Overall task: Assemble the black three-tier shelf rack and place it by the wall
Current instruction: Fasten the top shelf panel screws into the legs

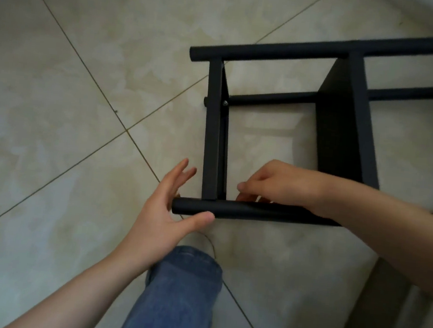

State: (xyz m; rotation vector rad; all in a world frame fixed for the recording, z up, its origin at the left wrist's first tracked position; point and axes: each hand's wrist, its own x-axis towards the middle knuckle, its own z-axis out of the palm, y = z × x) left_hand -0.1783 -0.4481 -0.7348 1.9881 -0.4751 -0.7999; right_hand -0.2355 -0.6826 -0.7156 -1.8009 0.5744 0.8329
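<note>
- A leg in blue jeans [183,294] is nearest to the camera, at the bottom centre, above the beige tiled floor [57,93].
- The black shelf rack [345,118] lies on its side on this floor, right of the centre, and it runs out of the picture at the right edge.
- Its near tube [245,211] lies across the picture just above the knee, and a flat crossbar [215,126] joins it to the far tube [302,52].
- The left hand [163,206] is open with straight, spread fingers. Its thumb touches the near side of the near tube at the free end.
- The right hand [282,186] lies over the same tube, just beside the corner with the crossbar. Its fingers are curled down over the far side of the tube and hold it; the thumb is hidden.
- A small screw [225,102] shows on the crossbar where a thinner rod meets it.
- A dark flat object [381,314] lies at the lower right, too blurred to tell what it is.
</note>
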